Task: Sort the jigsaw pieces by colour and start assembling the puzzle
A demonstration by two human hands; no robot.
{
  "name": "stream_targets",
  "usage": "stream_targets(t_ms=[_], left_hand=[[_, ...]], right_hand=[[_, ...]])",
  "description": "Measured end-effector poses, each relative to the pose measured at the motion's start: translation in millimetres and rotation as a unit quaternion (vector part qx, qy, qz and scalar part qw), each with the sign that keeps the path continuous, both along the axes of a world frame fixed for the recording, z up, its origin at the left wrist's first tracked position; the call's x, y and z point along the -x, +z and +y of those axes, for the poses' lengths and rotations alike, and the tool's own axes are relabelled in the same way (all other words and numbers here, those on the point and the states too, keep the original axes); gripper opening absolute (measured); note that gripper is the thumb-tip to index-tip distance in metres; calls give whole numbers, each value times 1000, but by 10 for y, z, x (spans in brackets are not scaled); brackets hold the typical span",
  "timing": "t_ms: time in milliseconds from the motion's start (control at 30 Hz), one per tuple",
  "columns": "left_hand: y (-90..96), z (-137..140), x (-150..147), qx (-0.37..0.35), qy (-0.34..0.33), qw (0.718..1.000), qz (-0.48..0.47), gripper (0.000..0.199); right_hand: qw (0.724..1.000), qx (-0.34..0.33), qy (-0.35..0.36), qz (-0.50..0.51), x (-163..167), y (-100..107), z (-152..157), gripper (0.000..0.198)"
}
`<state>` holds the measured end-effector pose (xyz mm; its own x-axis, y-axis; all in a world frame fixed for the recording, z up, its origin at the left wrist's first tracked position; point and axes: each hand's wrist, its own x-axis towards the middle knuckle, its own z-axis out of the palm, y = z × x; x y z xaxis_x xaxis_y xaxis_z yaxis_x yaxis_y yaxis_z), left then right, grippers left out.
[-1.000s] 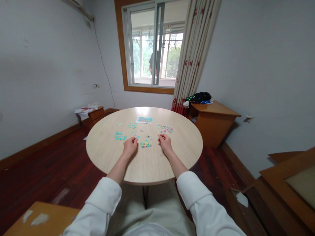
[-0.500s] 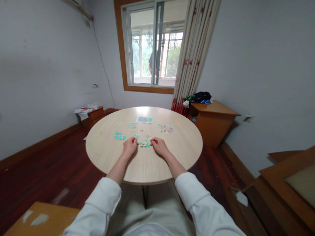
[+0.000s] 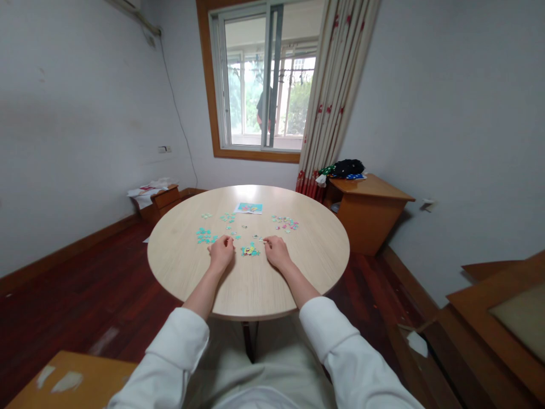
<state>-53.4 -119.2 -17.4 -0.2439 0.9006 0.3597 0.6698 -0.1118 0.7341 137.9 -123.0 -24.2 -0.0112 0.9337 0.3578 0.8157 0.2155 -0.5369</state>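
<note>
A small joined cluster of jigsaw puzzle pieces (image 3: 250,250), with a yellow cartoon figure and turquoise edges, lies between my hands on the round table (image 3: 255,289). Left of it rests my left hand (image 3: 222,252), fingers curled together; whatever they hold, if anything, is hidden. My right hand (image 3: 277,251) is on the other side, its fingers pinched at a pale puzzle piece (image 3: 261,240). Just beyond the cluster lie a few loose pieces (image 3: 235,234). Turquoise pieces (image 3: 206,236) are gathered beside my left hand.
Farther back stands a printed picture sheet (image 3: 248,208). Pink and green pieces (image 3: 286,223) lie at the right, more turquoise ones (image 3: 227,217) at the back left. A wooden desk (image 3: 370,210) with cloth on it is beyond the table's right edge. Through the window (image 3: 264,85) a person shows partly.
My left hand has drawn slightly left, away from the cluster. My right hand has shifted a little right, its fingertips now at the pale piece. The cluster stays in place.
</note>
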Motion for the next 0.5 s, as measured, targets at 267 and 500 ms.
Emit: stream_targets(t_ms=[267,500], left_hand=[[21,42,55,-47,-6,986,-161,19],[56,14,48,-66,1,980,-188,18]], right_hand=[[995,27,34,-92,26,12,-46,31],[998,24,-8,-65,2,0,-11,28]])
